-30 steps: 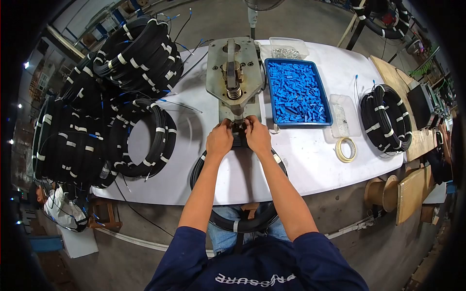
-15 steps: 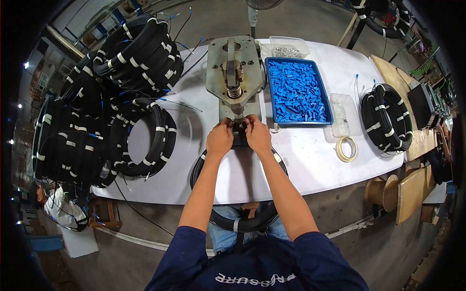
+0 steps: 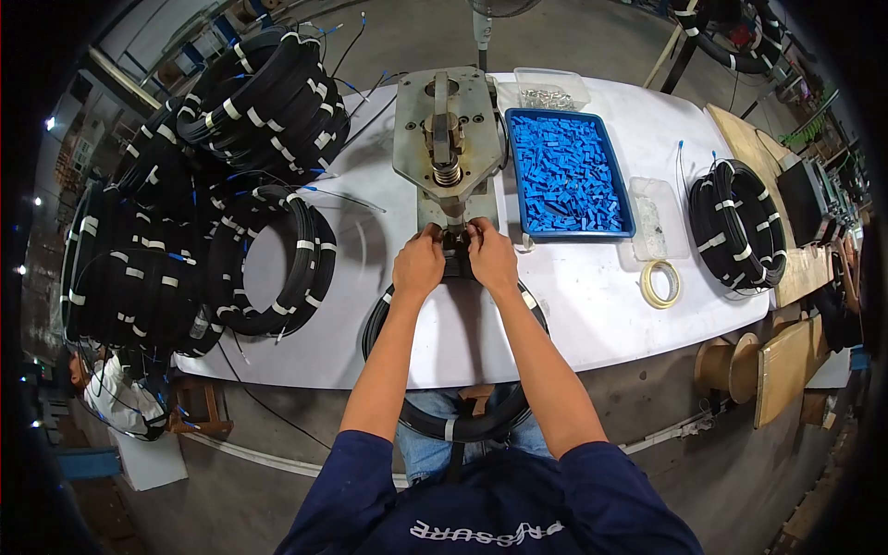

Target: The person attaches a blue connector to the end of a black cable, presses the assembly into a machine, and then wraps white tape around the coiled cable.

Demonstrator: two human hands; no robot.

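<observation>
A metal bench press [image 3: 446, 139] stands in front of me, its spring and ram pointing down toward my fingers. My left hand [image 3: 419, 263] is closed at the left of the press's lower tip, thumb and fingers pinched together. Mirroring it on the right, my right hand [image 3: 492, 256] is pinched at the same spot. Whatever small piece sits between the fingertips is hidden. Beneath my forearms a coil of black cable [image 3: 462, 429] hangs over the table's front edge onto my lap, bound with white tape.
Right of the press is a blue tray [image 3: 633, 231] full of small blue connector parts. Clear plastic boxes [image 3: 659, 217] and a tape roll [image 3: 659, 284] are nearby. Taped cable coils [image 3: 268, 102] pile up at left; another coil [image 3: 737, 225] lies right. A person [image 3: 120, 396] is at far left.
</observation>
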